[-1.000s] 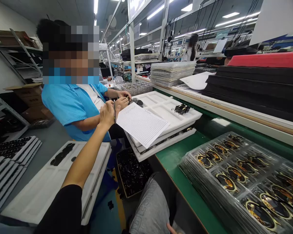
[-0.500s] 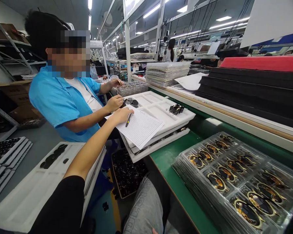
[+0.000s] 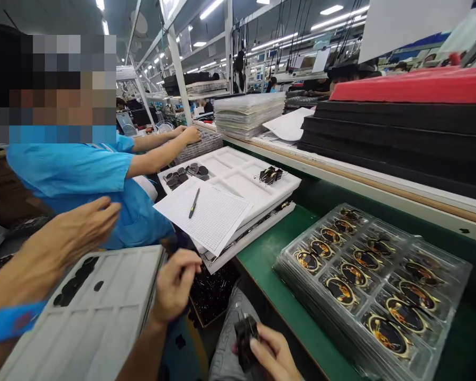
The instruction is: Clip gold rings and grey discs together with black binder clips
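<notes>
The black bundle [image 3: 246,338] is glossy and blocky, seemingly made of several small pieces pressed together, with a thin, shiny bit sticking up at its top. It stands roughly upright, slightly tilted, gripped at one side by the right hand [image 3: 275,352]. It is left of the stack of clear trays [image 3: 313,304], not touching it. Blur hides finer detail.
</notes>
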Motion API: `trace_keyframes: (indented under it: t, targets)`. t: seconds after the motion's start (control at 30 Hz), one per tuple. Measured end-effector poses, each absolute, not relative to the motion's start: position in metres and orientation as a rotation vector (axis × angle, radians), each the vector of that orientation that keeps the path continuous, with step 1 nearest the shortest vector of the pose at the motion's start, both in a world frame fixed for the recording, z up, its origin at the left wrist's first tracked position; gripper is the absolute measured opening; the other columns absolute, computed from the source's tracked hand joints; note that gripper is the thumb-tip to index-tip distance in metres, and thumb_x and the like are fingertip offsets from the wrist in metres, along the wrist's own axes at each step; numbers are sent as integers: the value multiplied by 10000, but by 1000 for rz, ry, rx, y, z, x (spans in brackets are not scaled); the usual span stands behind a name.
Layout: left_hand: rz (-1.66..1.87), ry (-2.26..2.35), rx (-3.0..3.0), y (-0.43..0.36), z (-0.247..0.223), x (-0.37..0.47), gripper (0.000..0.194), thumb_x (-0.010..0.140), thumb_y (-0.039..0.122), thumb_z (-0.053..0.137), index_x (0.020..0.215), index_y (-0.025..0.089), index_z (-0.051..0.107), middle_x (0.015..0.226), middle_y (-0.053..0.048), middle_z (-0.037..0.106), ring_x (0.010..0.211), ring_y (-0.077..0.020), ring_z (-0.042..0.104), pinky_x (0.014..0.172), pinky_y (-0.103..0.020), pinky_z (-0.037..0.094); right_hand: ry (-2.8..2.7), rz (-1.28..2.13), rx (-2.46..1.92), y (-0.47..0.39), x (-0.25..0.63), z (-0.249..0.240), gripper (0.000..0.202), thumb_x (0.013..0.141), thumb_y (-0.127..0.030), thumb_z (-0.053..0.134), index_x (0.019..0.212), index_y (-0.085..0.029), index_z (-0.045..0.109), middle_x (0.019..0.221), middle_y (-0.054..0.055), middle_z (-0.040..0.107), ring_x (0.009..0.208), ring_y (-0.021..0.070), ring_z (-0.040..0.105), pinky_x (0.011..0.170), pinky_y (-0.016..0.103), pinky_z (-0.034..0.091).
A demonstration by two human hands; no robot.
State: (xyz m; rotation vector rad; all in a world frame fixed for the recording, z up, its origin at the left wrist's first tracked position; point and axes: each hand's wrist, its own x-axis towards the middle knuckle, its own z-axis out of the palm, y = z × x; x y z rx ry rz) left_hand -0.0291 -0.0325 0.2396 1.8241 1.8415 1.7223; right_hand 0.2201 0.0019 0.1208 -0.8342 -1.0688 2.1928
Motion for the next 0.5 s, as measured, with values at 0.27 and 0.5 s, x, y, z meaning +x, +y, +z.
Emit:
trace_keyframes:
  t: [0.27, 0.5]
  targets:
    - [1774, 1681, 673, -47, 111, 52, 363, 1007, 498, 488, 1211, 220, 602, 1228, -113, 641, 1129, -226, 628, 881, -307, 507, -867, 2361, -760, 37, 177, 128, 373, 698, -477, 888, 820, -153, 751, 807, 49, 691, 692, 180, 653, 602, 286, 584]
    - [1832, 1487, 420, -66, 81, 80, 573, 907, 688, 542, 1305, 276, 552, 1282, -106, 627, 1076, -216, 626, 812, -296, 518, -882, 2687, -699, 25, 190, 78, 405, 747, -451, 844, 977, -141, 719, 944, 85, 715, 840, 213, 689, 662, 320, 610]
